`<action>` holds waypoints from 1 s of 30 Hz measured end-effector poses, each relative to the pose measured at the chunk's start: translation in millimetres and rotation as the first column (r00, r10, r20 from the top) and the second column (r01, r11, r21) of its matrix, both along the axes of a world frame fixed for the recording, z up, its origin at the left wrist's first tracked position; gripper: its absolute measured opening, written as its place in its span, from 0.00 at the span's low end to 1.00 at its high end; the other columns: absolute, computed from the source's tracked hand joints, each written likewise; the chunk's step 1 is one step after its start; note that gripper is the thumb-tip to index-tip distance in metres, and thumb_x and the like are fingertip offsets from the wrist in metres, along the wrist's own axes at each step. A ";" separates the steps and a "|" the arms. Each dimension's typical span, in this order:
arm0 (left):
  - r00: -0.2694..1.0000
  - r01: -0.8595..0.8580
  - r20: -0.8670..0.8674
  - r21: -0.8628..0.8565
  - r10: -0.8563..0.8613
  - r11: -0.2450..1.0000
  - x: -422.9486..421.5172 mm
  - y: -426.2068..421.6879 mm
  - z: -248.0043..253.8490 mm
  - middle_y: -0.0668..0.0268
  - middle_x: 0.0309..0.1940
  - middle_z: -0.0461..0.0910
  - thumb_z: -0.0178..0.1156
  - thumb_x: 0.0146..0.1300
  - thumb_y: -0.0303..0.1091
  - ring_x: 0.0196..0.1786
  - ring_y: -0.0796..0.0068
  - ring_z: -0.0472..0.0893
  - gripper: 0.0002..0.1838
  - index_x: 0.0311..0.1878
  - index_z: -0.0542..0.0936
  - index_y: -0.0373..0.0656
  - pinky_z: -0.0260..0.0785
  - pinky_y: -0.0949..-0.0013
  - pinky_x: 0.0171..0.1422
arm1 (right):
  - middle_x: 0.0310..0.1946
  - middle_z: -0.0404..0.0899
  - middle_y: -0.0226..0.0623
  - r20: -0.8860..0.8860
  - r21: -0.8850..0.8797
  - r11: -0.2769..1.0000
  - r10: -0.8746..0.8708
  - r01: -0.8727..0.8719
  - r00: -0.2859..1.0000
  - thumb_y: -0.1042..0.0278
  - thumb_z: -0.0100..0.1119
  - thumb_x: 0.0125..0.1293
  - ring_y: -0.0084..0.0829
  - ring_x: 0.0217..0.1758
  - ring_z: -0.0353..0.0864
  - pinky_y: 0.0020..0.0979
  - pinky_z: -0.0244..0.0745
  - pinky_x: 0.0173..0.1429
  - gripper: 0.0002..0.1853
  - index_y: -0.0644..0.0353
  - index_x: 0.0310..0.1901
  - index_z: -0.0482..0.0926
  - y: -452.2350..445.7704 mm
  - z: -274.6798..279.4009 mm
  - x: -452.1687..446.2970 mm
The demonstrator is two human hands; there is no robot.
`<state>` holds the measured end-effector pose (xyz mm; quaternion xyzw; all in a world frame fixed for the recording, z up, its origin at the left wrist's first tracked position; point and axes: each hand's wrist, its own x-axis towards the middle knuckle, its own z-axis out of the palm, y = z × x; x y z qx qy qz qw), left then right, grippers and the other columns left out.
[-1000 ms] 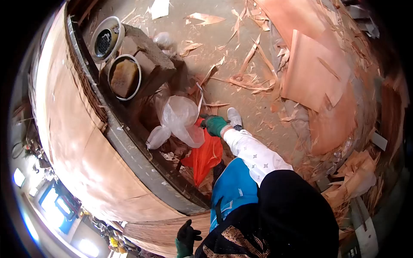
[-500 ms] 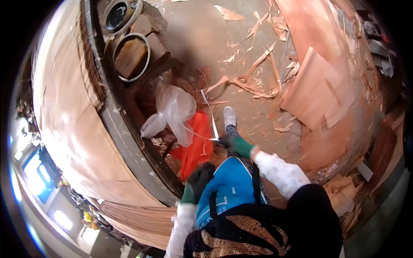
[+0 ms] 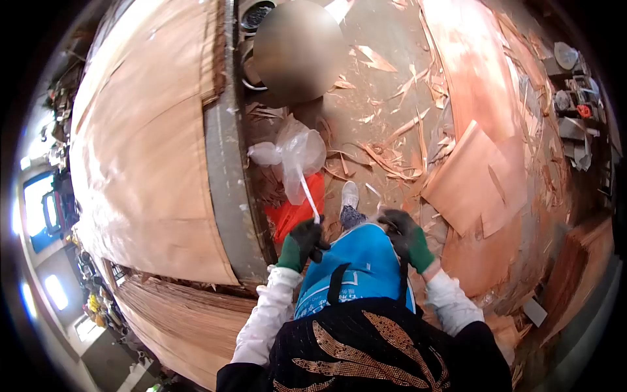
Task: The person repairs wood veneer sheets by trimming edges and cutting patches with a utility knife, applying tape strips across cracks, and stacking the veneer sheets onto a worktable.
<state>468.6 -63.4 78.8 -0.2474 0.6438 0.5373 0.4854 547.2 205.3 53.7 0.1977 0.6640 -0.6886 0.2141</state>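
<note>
My left hand [image 3: 304,243], in a dark glove with a green cuff, is closed on a narrow white strip [image 3: 309,201]. The strip runs up to a clear plastic bag [image 3: 302,149], bunched near a red bag [image 3: 295,212]. My right hand [image 3: 403,234], gloved the same way, has its fingers pinched together near a thin white strip end [image 3: 373,189]. Whether this is the same strip as the left one I cannot tell. Both hands are above a blue apron [image 3: 356,258] that covers my lap.
A long stack of wood veneer [image 3: 147,157] lies left, along a grey table edge [image 3: 228,196]. Veneer sheets [image 3: 477,176] cover the right side. Torn veneer scraps [image 3: 392,163] litter the floor. Black-filled pot [image 3: 257,16] stands at the top, beside a blurred patch.
My left hand has risen from beside the apron and now grips the white strip. My right hand has moved right, away from the bags. The view has shifted, bringing the veneer stack further in.
</note>
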 end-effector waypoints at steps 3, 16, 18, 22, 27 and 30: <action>0.909 0.287 -0.336 0.075 -0.247 0.955 47.1 -20.8 49.4 0.62 0.25 0.81 0.51 0.69 0.41 0.19 0.78 0.76 0.19 0.58 0.73 0.42 0.66 0.74 0.21 | 0.47 0.79 0.46 -0.634 0.053 0.898 0.368 -0.436 0.681 0.78 0.60 0.52 0.37 0.58 0.77 0.32 0.70 0.59 0.26 0.60 0.57 0.73 -56.8 51.9 -46.4; 0.667 -0.553 -0.555 0.077 0.496 0.829 202.5 -209.6 159.5 0.57 0.29 0.82 0.54 0.63 0.29 0.28 0.70 0.83 0.15 0.52 0.76 0.38 0.71 0.74 0.21 | 0.36 0.78 0.29 -0.370 -0.255 0.857 0.341 -0.447 0.864 0.62 0.53 0.70 0.22 0.33 0.72 0.26 0.74 0.45 0.16 0.65 0.51 0.78 -95.2 77.7 -98.9; 0.378 -0.622 -0.869 0.017 0.320 0.783 213.1 -275.2 185.5 0.55 0.31 0.83 0.54 0.62 0.27 0.29 0.69 0.83 0.15 0.52 0.75 0.39 0.73 0.73 0.20 | 0.41 0.80 0.34 -0.431 0.513 0.651 0.759 -0.560 0.488 0.68 0.49 0.70 0.29 0.44 0.78 0.30 0.75 0.48 0.14 0.62 0.52 0.78 -72.4 47.8 -118.3; 0.354 -0.620 -0.816 0.161 0.457 0.768 87.7 -198.7 251.0 0.60 0.36 0.82 0.54 0.62 0.24 0.33 0.71 0.84 0.17 0.55 0.76 0.38 0.72 0.75 0.22 | 0.47 0.80 0.38 -0.354 0.223 0.900 0.434 -0.376 0.829 0.79 0.56 0.59 0.36 0.42 0.80 0.30 0.76 0.48 0.17 0.62 0.52 0.77 -59.5 84.1 -169.9; 0.835 -0.213 -0.474 0.191 0.280 0.958 -90.0 -85.8 189.5 0.64 0.35 0.78 0.54 0.61 0.26 0.29 0.73 0.83 0.19 0.56 0.75 0.33 0.71 0.76 0.20 | 0.45 0.78 0.32 -0.270 -0.174 0.839 0.463 -0.516 0.844 0.76 0.60 0.62 0.21 0.40 0.75 0.23 0.73 0.45 0.18 0.64 0.55 0.75 -76.5 157.6 -250.7; 0.890 -0.128 -0.404 0.223 0.211 0.966 -155.5 -53.2 161.3 0.63 0.31 0.81 0.55 0.62 0.29 0.26 0.75 0.82 0.19 0.55 0.75 0.33 0.69 0.76 0.21 | 0.38 0.80 0.32 -0.409 -0.071 0.840 0.468 -0.539 0.784 0.75 0.67 0.57 0.20 0.35 0.76 0.23 0.73 0.41 0.18 0.66 0.50 0.77 -79.1 140.8 -302.2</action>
